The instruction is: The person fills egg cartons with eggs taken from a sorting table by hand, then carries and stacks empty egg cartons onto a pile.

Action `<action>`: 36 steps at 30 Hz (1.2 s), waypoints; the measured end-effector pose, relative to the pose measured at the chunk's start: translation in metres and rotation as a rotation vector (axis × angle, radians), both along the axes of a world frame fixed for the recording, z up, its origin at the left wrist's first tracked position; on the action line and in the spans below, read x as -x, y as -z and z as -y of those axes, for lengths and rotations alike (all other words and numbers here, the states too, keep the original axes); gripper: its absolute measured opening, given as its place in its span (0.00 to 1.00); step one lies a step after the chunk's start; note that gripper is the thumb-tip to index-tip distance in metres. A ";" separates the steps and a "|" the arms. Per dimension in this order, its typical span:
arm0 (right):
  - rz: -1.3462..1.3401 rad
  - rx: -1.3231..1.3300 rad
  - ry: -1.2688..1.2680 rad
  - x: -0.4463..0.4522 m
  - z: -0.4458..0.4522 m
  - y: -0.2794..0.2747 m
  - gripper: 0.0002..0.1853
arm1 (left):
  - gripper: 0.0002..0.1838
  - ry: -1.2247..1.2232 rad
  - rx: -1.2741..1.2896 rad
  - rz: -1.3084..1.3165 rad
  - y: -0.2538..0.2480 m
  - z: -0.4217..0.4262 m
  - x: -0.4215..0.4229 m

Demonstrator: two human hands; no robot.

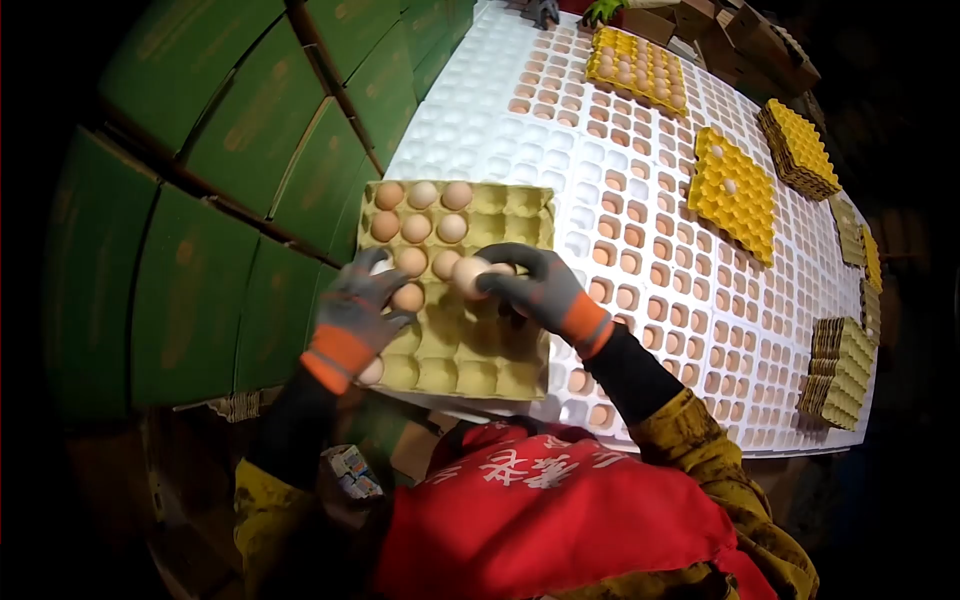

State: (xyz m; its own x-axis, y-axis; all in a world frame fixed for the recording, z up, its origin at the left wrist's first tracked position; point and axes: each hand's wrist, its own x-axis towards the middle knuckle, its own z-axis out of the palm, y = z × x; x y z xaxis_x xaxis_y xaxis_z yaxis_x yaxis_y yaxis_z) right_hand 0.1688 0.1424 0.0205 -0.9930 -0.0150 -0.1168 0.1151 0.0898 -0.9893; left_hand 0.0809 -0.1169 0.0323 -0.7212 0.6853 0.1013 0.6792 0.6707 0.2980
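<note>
A pale yellow egg tray (470, 377) lies below my hands, with several brown and cream eggs in its upper left cells. My right hand (535, 285), in a grey and orange glove, grips an egg (468, 276) over the middle of the tray; another egg shows partly behind its fingers. At the tray's left side, my left hand (358, 312), gloved alike, has its thumb and fingers curled around a brown egg (408, 296). A whiter egg (380, 266) is partly covered by its fingers. One more egg (370, 371) sits in a lower left cell, beside the wrist.
A white table (480, 110) with rows of cells holds many eggs. Yellow trays (733, 195) and stacked trays (840, 372) stand on the right. Green boxes (200, 290) form a wall at left. At the far end are another person's gloved hands (603, 10).
</note>
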 end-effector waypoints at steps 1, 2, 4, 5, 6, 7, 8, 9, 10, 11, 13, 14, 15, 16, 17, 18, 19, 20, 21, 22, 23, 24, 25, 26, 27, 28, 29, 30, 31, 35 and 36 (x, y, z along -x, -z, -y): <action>0.248 0.582 0.054 -0.010 -0.021 -0.006 0.25 | 0.22 -0.100 -0.193 0.222 -0.015 0.005 -0.002; 0.047 0.539 0.079 -0.020 -0.031 -0.003 0.24 | 0.20 -0.149 -0.420 0.456 -0.003 0.015 0.009; -0.358 0.434 0.156 -0.038 -0.051 0.003 0.22 | 0.21 -0.583 -0.711 1.251 -0.055 -0.006 -0.001; -0.292 0.592 0.133 -0.041 -0.069 0.011 0.21 | 0.28 -0.227 -0.799 1.178 -0.053 -0.002 -0.003; -0.221 0.755 0.121 -0.044 -0.086 0.019 0.19 | 0.30 -0.156 -0.762 1.137 -0.052 -0.007 0.001; -0.146 0.912 0.120 -0.047 -0.103 0.026 0.18 | 0.32 -0.094 -0.722 1.094 -0.051 -0.016 0.008; -0.126 0.910 0.159 -0.053 -0.115 0.033 0.19 | 0.32 -0.079 -0.654 1.051 -0.042 -0.029 0.016; -0.042 1.014 0.172 -0.054 -0.133 0.039 0.22 | 0.26 -0.100 -0.717 1.098 -0.042 -0.057 0.015; 0.043 1.119 0.194 -0.057 -0.150 0.044 0.25 | 0.20 -0.121 -0.782 1.144 -0.043 -0.084 0.013; -0.039 0.610 0.252 -0.062 -0.166 0.053 0.28 | 0.18 -0.198 -0.770 1.271 -0.046 -0.112 0.020; 0.240 0.770 0.366 -0.054 -0.220 0.066 0.26 | 0.18 -0.234 -0.474 1.193 -0.051 -0.163 0.030; 0.288 0.533 0.433 -0.043 -0.246 0.072 0.25 | 0.18 -0.093 -0.495 0.970 -0.039 -0.188 0.037; 0.337 0.298 0.495 -0.029 -0.269 0.079 0.24 | 0.19 0.045 -0.502 0.749 -0.022 -0.211 0.044; 0.279 0.130 0.526 -0.015 -0.288 0.088 0.24 | 0.19 0.086 -0.465 0.576 -0.010 -0.232 0.050; 0.219 -0.039 0.555 0.001 -0.307 0.096 0.24 | 0.20 0.132 -0.425 0.404 -0.002 -0.252 0.057; 0.247 -0.150 0.514 0.018 -0.321 0.088 0.25 | 0.21 0.126 -0.367 0.405 0.002 -0.271 0.064; 0.270 -0.263 0.468 0.038 -0.330 0.080 0.26 | 0.21 0.134 -0.368 0.415 0.017 -0.285 0.073; 0.101 -0.537 0.475 0.059 -0.338 0.089 0.26 | 0.20 0.127 -0.298 0.364 0.022 -0.302 0.079; -0.074 -0.808 0.476 0.078 -0.339 0.099 0.26 | 0.20 0.119 -0.227 0.314 0.026 -0.319 0.082; 0.010 -0.879 0.481 0.092 -0.332 0.090 0.26 | 0.21 0.135 -0.219 0.322 0.037 -0.334 0.088; 0.055 -1.009 0.430 0.106 -0.328 0.091 0.22 | 0.21 0.146 -0.212 0.328 0.050 -0.348 0.096; 0.097 -1.080 0.379 0.121 -0.328 0.105 0.21 | 0.22 0.151 -0.188 0.273 0.063 -0.362 0.103; 0.142 -1.152 0.331 0.130 -0.327 0.114 0.20 | 0.23 0.064 -0.068 0.308 0.065 -0.376 0.106; 0.138 -1.079 0.289 0.130 -0.331 0.123 0.21 | 0.23 0.014 0.018 0.268 0.072 -0.388 0.110; 0.047 -0.930 0.411 0.124 -0.328 0.129 0.21 | 0.24 -0.034 0.099 0.228 0.082 -0.398 0.115; -0.049 -0.784 0.469 0.117 -0.329 0.133 0.19 | 0.24 -0.025 0.164 0.212 0.089 -0.405 0.121; -0.137 -0.635 0.515 0.109 -0.329 0.139 0.18 | 0.24 -0.021 0.231 0.205 0.097 -0.408 0.123; -0.117 -0.410 0.589 0.100 -0.324 0.141 0.16 | 0.25 -0.016 0.298 0.203 0.104 -0.410 0.123; -0.071 -0.359 0.575 0.088 -0.321 0.138 0.16 | 0.25 -0.023 0.350 0.222 0.108 -0.412 0.124; 0.079 -0.001 0.514 0.062 -0.329 0.136 0.16 | 0.22 0.001 0.215 0.216 0.114 -0.417 0.133; 0.090 0.361 0.575 0.060 -0.331 0.128 0.15 | 0.20 0.063 0.057 0.154 0.119 -0.421 0.136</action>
